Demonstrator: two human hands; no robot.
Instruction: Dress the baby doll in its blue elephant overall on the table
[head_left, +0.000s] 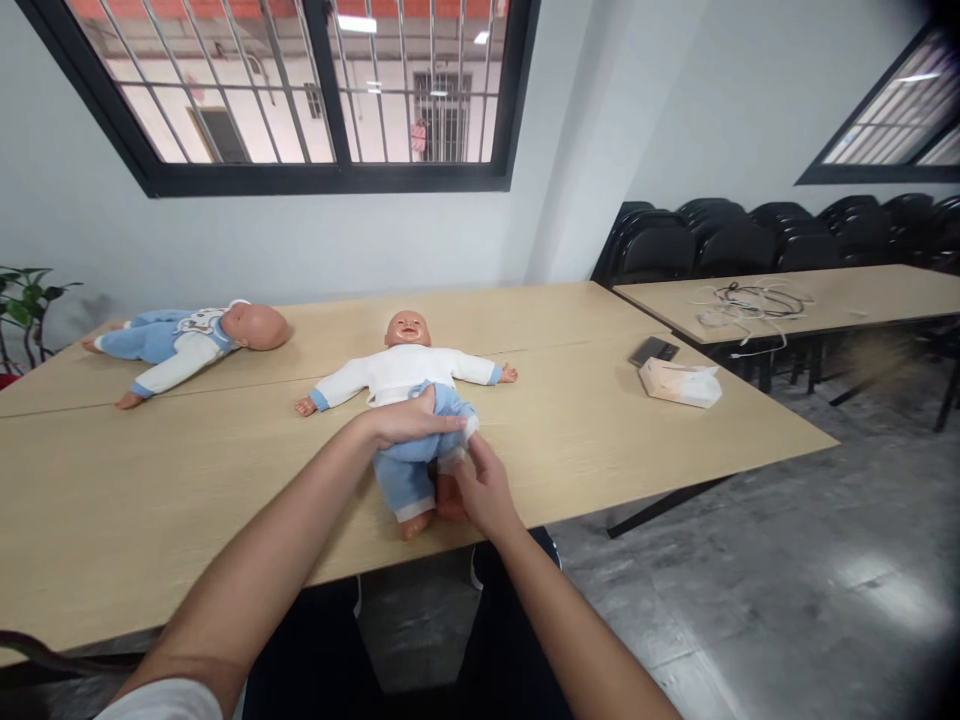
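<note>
A baby doll (409,330) lies on its back on the table, head toward the wall and arms spread. It wears a white top (405,372) with blue cuffs. Light blue trousers (403,478) with white hems cover its hips and one leg; the other lower leg is bare below the bunched cloth. My left hand (409,420) lies across the trousers, its thumb and fingers closed on the blue cloth near the raised leg end. Pinched in the fingers of my right hand (484,485) is the white hem of that leg, beside the doll's bare foot. My right fingertips are partly hidden.
A second doll (165,340) in blue and white lies at the table's left back. On the right are a tissue pack (679,382) and a dark phone-like object (654,350). Cables (754,302) lie on another table, before stacked black folding chairs (656,245). The table's front edge is close to me.
</note>
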